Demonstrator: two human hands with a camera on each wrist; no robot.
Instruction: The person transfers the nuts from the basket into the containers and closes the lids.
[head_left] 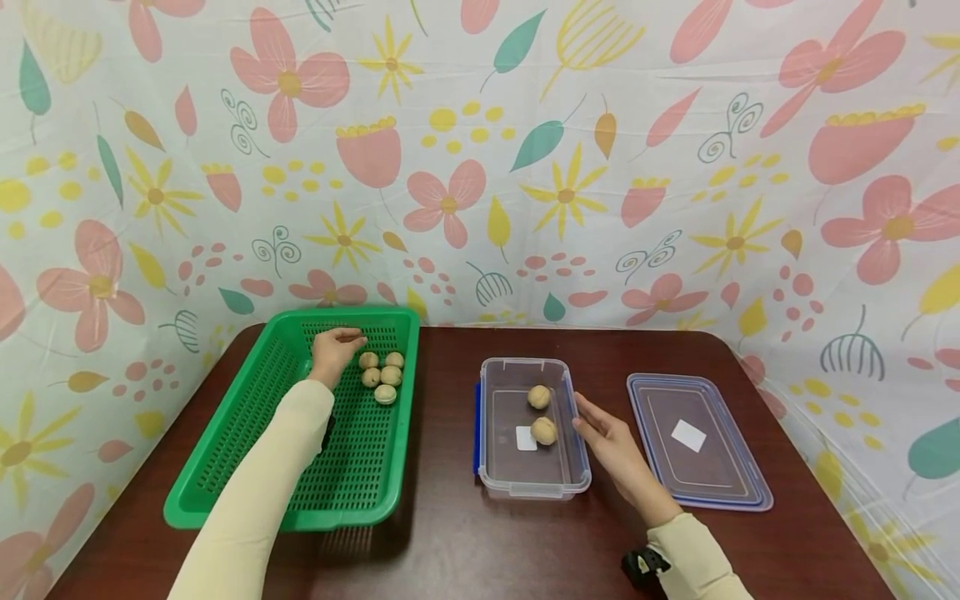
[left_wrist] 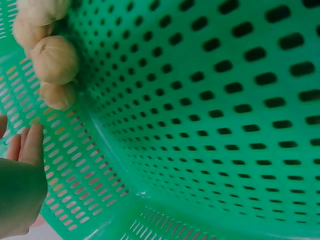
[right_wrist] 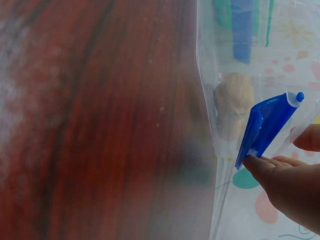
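Observation:
Over the far part of a green plastic basket [head_left: 182,500], my left hand [head_left: 332,354] hangs with its fingers extended and nothing seen in them. Several walnuts [head_left: 391,376] lie in the basket just right of that hand; in the left wrist view walnuts [left_wrist: 55,60] sit beyond the fingertips. My right hand [head_left: 611,442] is at the right side of a clear plastic container [head_left: 498,487], its fingers straight. In the right wrist view its fingertips touch the container's blue latch flap [right_wrist: 270,117], thumb apart near the rim. Two walnuts [head_left: 543,431] lie inside the container.
A clear lid with a blue seal [head_left: 697,479] lies on the brown table [head_left: 442,542], right of the container. Another blue latch [head_left: 477,429] hangs on the container's left side. A flowered cloth [head_left: 480,167] hangs behind the table.

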